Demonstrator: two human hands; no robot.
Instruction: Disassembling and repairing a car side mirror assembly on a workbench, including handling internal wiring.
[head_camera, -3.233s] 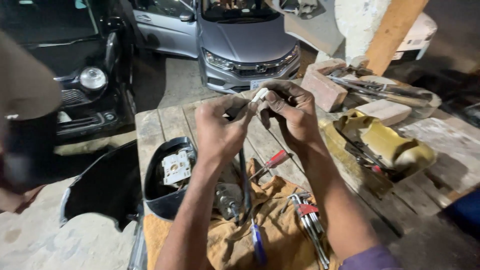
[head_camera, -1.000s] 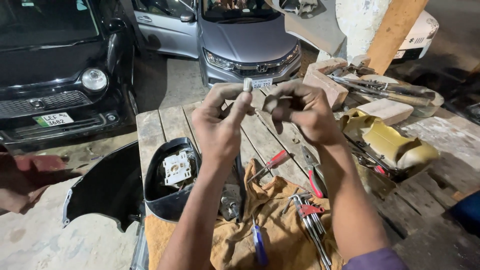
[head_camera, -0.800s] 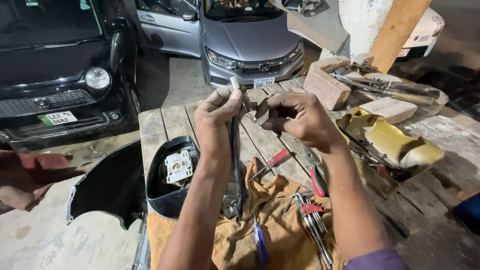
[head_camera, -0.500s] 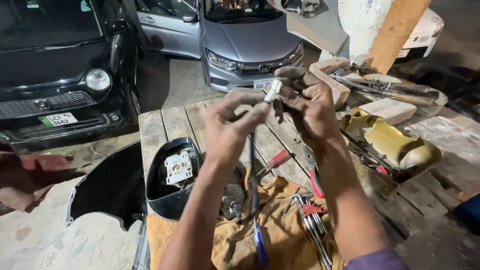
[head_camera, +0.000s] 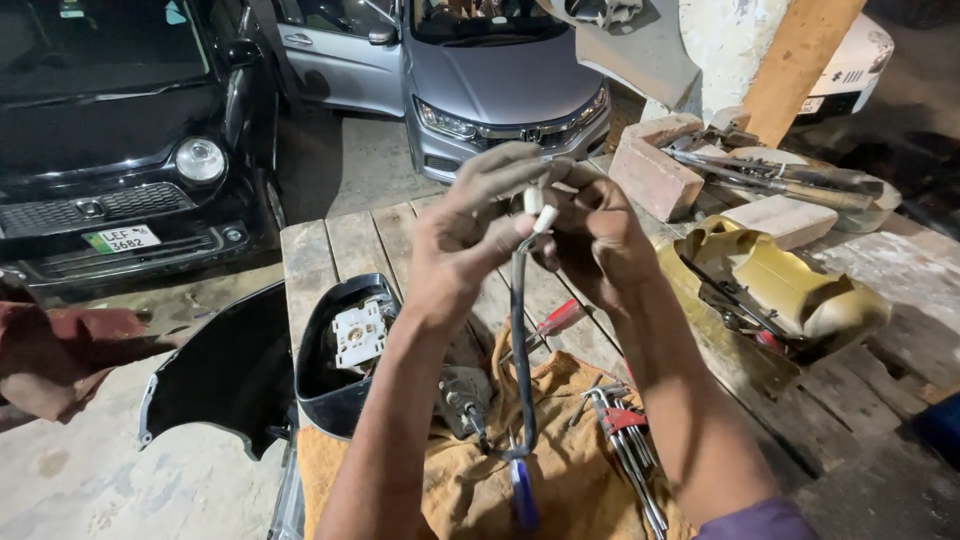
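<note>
Head view: both raised hands, left hand (head_camera: 470, 235) and right hand (head_camera: 590, 225), pinch white connector (head_camera: 538, 208).

A mirror housing (head_camera: 345, 350) is set on the wooden table (head_camera: 330, 240), left of a cloth (head_camera: 560, 480) on which hex keys (head_camera: 625, 445) are laid.

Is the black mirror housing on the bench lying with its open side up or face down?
Open side up: the black mirror housing lies hollow side upward on the wooden bench, its white inner mount exposed.

Our left hand (head_camera: 470, 235) and right hand (head_camera: 590, 235) are bare and grimy; a purple sleeve (head_camera: 750, 520) shows at five o'clock.
</note>
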